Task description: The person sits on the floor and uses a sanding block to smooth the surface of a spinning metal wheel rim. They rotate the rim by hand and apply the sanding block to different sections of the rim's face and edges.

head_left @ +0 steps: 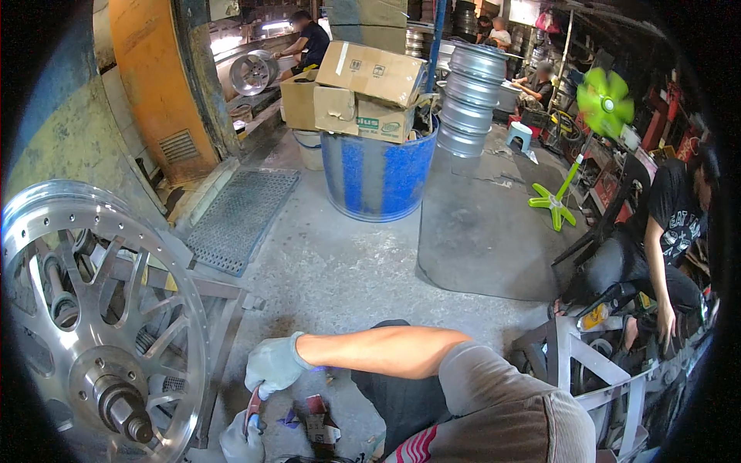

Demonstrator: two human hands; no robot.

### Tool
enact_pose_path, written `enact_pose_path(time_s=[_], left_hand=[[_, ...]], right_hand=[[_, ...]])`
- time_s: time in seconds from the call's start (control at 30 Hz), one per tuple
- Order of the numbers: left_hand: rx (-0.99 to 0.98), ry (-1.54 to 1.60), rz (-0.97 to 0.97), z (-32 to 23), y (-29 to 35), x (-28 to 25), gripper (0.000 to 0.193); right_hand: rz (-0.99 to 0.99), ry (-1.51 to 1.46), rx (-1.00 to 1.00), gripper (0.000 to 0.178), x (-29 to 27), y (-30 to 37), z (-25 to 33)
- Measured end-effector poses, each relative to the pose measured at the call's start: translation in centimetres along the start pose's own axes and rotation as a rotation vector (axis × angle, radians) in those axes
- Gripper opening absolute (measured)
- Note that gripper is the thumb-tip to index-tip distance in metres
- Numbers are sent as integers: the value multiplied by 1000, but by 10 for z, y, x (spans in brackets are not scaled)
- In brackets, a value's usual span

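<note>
The right hand (275,364), in a grey work glove, reached across the body from a bare forearm and was closed about the upper end of a slim red-handled tool (253,404); the tool's working end was too small and blurred to identify. The left hand (241,441), also gloved, sat directly below at the bottom edge of the view, partly cut off; it touched the lower part of the same tool, but whether its fingers were curled round it could not be told. Just right of the hands, a small dark red and black object (318,417) lay on the concrete floor (332,270), its kind unclear. The person's bent knee and grey sleeve covered much of the lower centre and hid the ground behind them. At the left, a polished alloy wheel (100,324) stood upright on a shaft, carried by a grey metal stand (220,309); the wheel's left portion ran into the dark rim of the view. Farther back stood a blue drum (377,176) loaded with cardboard boxes (363,85), with a stack of bare rims (471,96) just beside it. A green pedestal fan (604,100) stood at the right. A co-worker in a black shirt (675,224) sat at the far right, partly lost in the edge distortion, one hand lowered toward a second metal frame (594,370). Other people at the rear were too small to describe.
</note>
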State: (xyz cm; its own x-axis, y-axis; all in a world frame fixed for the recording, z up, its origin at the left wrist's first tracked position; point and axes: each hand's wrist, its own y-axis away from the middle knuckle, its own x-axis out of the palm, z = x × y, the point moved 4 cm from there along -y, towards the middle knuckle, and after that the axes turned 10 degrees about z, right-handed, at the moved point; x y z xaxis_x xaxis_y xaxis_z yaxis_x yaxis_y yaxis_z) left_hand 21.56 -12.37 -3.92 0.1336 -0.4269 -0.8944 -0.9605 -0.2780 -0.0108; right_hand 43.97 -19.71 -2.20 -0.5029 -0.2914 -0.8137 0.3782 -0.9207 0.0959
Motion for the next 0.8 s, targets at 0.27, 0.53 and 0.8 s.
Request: enact_pose_path(time_s=[0.27,0.53,0.8], left_hand=[[-65,163,44,-27,-7,-9,32],[74,175,107,-15,-4,9,31],[128,144,49,-5,-3,17,29]], right_hand=[[-22,99,-70,28,3,-2,10],[34,99,-48,31,17,-8,13],[34,85,-62,31,20,-10,11]])
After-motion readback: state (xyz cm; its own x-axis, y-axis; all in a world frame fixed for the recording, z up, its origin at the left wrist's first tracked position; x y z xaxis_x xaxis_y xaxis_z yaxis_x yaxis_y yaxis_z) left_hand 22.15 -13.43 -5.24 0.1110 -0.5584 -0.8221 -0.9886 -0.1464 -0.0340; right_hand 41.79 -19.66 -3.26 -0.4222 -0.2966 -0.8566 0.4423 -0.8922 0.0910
